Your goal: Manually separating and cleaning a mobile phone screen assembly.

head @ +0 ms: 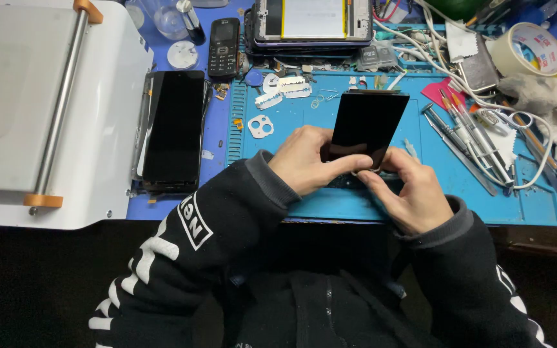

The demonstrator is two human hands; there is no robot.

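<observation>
A black phone screen panel (367, 124) stands tilted up over the blue work mat (304, 129). My left hand (307, 160) grips its lower left edge, with the index finger stretched across the bottom. My right hand (410, 190) pinches the panel's bottom right corner with thumb and fingertips. Both hands meet at the panel's lower end, just above the mat's front edge. What lies under the panel between my hands is hidden.
A white machine with a metal roller (53, 109) fills the left. Beside it lies a black phone (175, 129). A small keypad phone (224, 48), an opened phone (314, 22), tweezers and screwdrivers (472, 138), a tape roll (530, 48), a cloth (552, 96) and white cables crowd the bench.
</observation>
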